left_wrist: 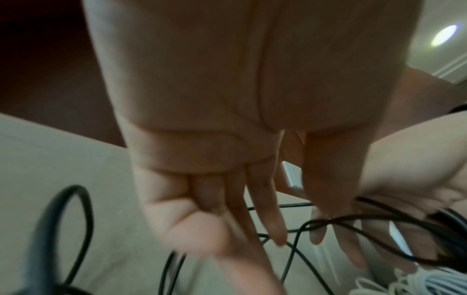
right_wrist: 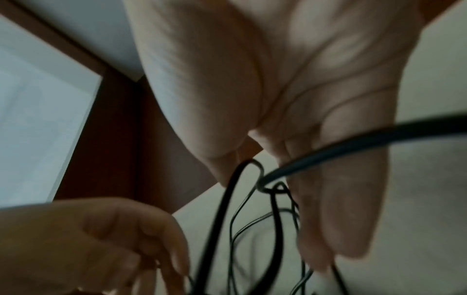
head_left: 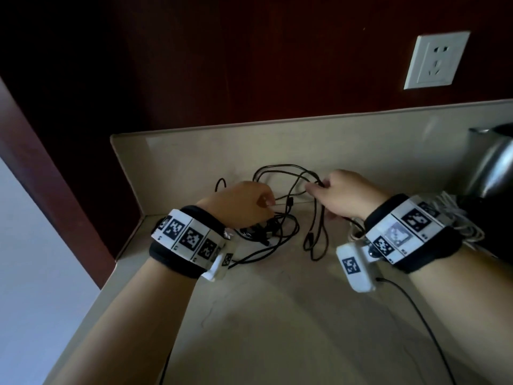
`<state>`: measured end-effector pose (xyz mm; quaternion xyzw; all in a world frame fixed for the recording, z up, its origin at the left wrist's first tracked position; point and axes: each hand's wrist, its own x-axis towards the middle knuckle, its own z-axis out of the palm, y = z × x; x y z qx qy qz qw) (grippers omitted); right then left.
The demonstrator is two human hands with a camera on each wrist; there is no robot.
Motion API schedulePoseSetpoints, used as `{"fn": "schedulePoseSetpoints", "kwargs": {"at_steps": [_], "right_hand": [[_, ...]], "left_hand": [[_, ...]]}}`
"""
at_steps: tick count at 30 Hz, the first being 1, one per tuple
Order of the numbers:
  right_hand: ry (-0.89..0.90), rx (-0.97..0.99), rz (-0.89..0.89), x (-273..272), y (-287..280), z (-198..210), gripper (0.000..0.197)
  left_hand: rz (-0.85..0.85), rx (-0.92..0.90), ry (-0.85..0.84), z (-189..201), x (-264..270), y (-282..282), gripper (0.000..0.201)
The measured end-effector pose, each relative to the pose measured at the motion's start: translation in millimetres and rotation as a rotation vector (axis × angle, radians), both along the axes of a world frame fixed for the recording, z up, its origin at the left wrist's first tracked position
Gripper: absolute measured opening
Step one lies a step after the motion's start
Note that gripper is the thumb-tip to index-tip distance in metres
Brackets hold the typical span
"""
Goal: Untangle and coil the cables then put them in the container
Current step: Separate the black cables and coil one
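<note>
A tangle of thin black cables (head_left: 280,229) lies on the beige counter (head_left: 277,315) near its back wall. My left hand (head_left: 266,202) hovers over the left part of the tangle. In the left wrist view its fingers (left_wrist: 267,219) hang nearly straight, with one strand (left_wrist: 298,231) running between thumb and forefinger tips. My right hand (head_left: 316,187) pinches a raised loop of black cable (right_wrist: 262,183) between thumb and fingers, and a thicker strand (right_wrist: 366,137) crosses its palm. Loops sag from that hand to the counter.
A bundle of white cable (head_left: 455,218) lies behind my right wrist. A shiny metal vessel (head_left: 494,165) stands at the far right. A white wall outlet (head_left: 435,61) is above the counter. The counter's left edge (head_left: 105,287) drops off, and a thin black lead (head_left: 416,309) trails from my right wrist.
</note>
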<state>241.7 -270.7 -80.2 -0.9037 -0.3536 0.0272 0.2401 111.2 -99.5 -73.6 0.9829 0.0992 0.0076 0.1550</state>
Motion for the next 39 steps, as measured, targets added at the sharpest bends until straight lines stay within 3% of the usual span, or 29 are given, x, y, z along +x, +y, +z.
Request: {"fn": "schedulePoseSetpoints", "kwargs": {"at_steps": [6, 10, 14, 16, 21, 25, 27, 32, 39], "right_hand": [[-0.178, -0.117, -0.105, 5.2, -12.6, 3.4, 0.050], [-0.141, -0.166, -0.115, 1.5, -17.8, 2.5, 0.049], [-0.132, -0.033, -0.116, -3.6, -16.1, 3.8, 0.030], [-0.103, 0.057, -0.096, -7.6, -12.2, 5.8, 0.036], [-0.004, 0.114, 0.014, -2.6, -6.7, 7.1, 0.042], [-0.103, 0.007, -0.033, -1.8, -20.3, 10.7, 0.023], [-0.151, -0.069, -0.065, -5.6, -27.4, 12.2, 0.028], [0.052, -0.307, -0.051, -13.0, -31.0, 9.4, 0.040], [-0.245, -0.382, -0.092, -7.7, -34.2, 10.9, 0.014]], "left_hand": [[-0.099, -0.061, -0.018, 0.2, 4.0, -18.8, 0.020], [-0.178, -0.041, 0.042, -5.2, 12.1, -34.6, 0.024], [-0.219, -0.035, 0.097, -13.0, 13.9, -43.1, 0.046], [-0.245, -0.020, 0.128, -16.4, 15.4, -51.5, 0.053], [-0.223, 0.008, 0.010, -15.2, 26.4, -54.8, 0.017], [-0.193, -0.045, -0.048, -12.7, 25.1, -48.0, 0.015], [-0.171, -0.069, -0.067, -10.3, 24.4, -46.5, 0.009], [-0.134, -0.115, -0.079, -6.9, 23.2, -46.7, 0.008], [-0.126, -0.091, -0.070, -9.2, 23.1, -44.7, 0.006]]}}
